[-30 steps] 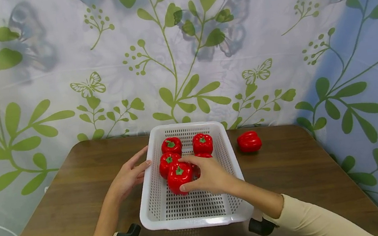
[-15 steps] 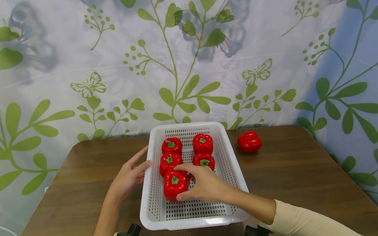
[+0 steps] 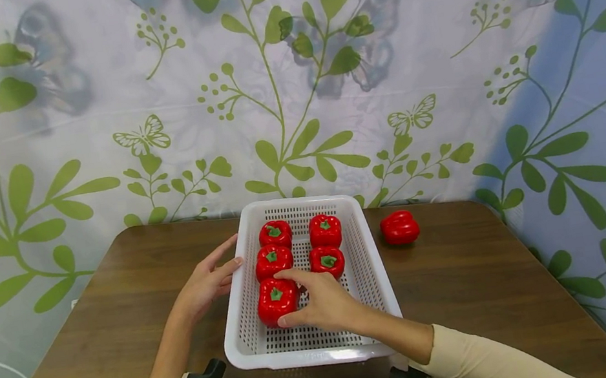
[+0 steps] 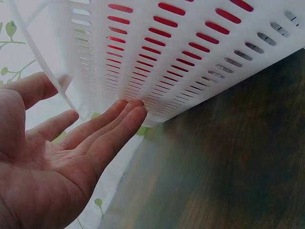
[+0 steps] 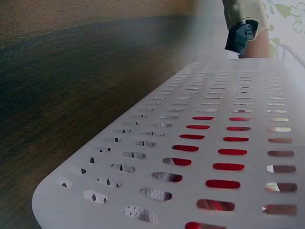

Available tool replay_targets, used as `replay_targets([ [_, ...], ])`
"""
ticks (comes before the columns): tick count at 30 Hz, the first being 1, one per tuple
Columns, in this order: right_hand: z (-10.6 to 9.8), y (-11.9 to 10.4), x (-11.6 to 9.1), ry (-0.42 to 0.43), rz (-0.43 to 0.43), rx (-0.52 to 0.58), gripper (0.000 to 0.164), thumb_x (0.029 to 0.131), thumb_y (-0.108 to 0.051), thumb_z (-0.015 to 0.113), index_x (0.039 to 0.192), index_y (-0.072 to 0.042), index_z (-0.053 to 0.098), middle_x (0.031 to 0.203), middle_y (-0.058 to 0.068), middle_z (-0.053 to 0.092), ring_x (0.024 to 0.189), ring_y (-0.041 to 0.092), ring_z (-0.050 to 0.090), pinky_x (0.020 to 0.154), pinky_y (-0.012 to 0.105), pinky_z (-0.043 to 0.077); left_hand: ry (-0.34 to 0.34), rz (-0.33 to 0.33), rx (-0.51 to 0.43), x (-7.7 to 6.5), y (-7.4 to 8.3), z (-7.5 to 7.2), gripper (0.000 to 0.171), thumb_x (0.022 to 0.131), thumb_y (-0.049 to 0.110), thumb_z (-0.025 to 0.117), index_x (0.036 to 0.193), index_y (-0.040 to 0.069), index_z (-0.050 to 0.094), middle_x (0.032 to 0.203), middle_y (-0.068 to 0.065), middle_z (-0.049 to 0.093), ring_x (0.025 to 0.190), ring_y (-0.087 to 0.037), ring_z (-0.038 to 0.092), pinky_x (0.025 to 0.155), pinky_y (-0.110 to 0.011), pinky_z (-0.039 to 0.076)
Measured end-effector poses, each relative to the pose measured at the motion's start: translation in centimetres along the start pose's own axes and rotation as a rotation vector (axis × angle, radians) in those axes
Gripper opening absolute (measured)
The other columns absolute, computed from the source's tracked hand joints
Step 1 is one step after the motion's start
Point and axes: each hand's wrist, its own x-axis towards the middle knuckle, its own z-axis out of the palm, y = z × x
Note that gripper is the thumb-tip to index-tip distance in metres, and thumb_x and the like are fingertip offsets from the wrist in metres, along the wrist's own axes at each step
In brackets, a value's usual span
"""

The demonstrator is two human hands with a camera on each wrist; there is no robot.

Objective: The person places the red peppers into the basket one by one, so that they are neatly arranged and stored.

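In the head view, my right hand [image 3: 320, 301] grips a red bell pepper [image 3: 276, 304] with a green stem, thumb at its near side and fingers at its far side. That pepper is low in a white slotted plastic basket [image 3: 310, 358], at the near end of its left column. My left hand [image 3: 206, 285] steadies the basket's left side; in the left wrist view its straight fingers [image 4: 119, 129] touch the slotted wall. Other peppers stand stem up inside: two behind in the left column [image 3: 273, 261] and two in the right column [image 3: 327, 262].
Another red bell pepper [image 3: 399, 227] lies on its side on the brown wooden table [image 3: 462, 270], right of the basket. A patterned cloth [image 3: 288, 87] hangs behind the table. In the right wrist view the basket's wall [image 5: 157, 143] fills the foreground, with red showing through its slots.
My right hand has moved the gripped pepper toward the near left of the basket, uncovering the second pepper of the right column. The left hand has stayed in place.
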Motion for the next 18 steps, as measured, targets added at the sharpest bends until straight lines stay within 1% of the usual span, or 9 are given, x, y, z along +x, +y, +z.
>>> replay_targets([
  [5,0.18,0.17,0.06,-0.006,-0.005,-0.008,0.076,0.078,-0.038,0.087,0.146,-0.022,0.054,0.135,0.002,0.067,0.114,0.020,0.067,0.092,0.042,0.060,0.000,0.002,0.001,-0.06,0.11,0.05,0.065,0.103,0.035,0.059,0.161,0.028,0.030,0.151,-0.025,0.047,0.126,-0.044,0.061,0.095,-0.051,0.057],
  [13,0.18,0.30,0.09,-0.016,-0.001,0.000,0.077,0.078,-0.037,0.087,0.146,-0.023,0.053,0.136,0.001,0.066,0.118,0.022,0.066,0.094,0.044,0.059,0.003,-0.003,0.006,-0.16,0.16,0.11,0.066,0.103,0.036,0.059,0.161,0.027,0.029,0.152,-0.024,0.047,0.126,-0.044,0.061,0.095,-0.051,0.057],
  [18,0.10,0.34,0.08,-0.022,0.002,0.007,0.078,0.077,-0.037,0.087,0.146,-0.023,0.053,0.135,0.001,0.066,0.118,0.022,0.066,0.093,0.044,0.059,0.002,-0.003,0.005,-0.17,0.16,0.14,0.066,0.103,0.036,0.059,0.161,0.028,0.029,0.152,-0.024,0.047,0.126,-0.044,0.061,0.095,-0.052,0.057],
])
